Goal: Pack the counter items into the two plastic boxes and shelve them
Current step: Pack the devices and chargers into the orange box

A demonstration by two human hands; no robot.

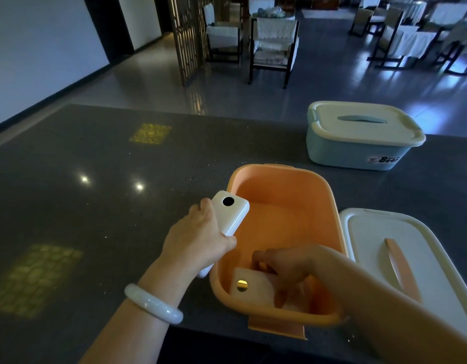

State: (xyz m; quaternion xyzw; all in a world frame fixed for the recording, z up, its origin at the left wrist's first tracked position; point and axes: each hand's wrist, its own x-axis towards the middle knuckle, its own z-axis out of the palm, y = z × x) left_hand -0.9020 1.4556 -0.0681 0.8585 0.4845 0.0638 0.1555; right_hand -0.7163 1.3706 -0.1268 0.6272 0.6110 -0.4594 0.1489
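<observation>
Head view: we see the orange box [279, 232] open at lower centre of the frame, on the dark counter [96, 193]; its white lid [400, 258], with an orange handle strip, lies flat just right of it, at lower right.

The left hand [198, 240] sits left of centre, fingers curled round a white oblong device [228, 219]; thumb along its lower edge, fingers behind its far side; the device's round black spot faces up and its upper end juts over the box's left rim.

The right hand [287, 269] reaches down inside the box at its near end, fingers bent and pinching a white flat case [253, 287] with a round gold stud; the case lies under the fingertips, leaning against the box's near left wall.

Upper right: a blue box [358, 151], white lid shut on it, well apart from both hands.

A pale bangle [152, 303] circles the left wrist.
</observation>
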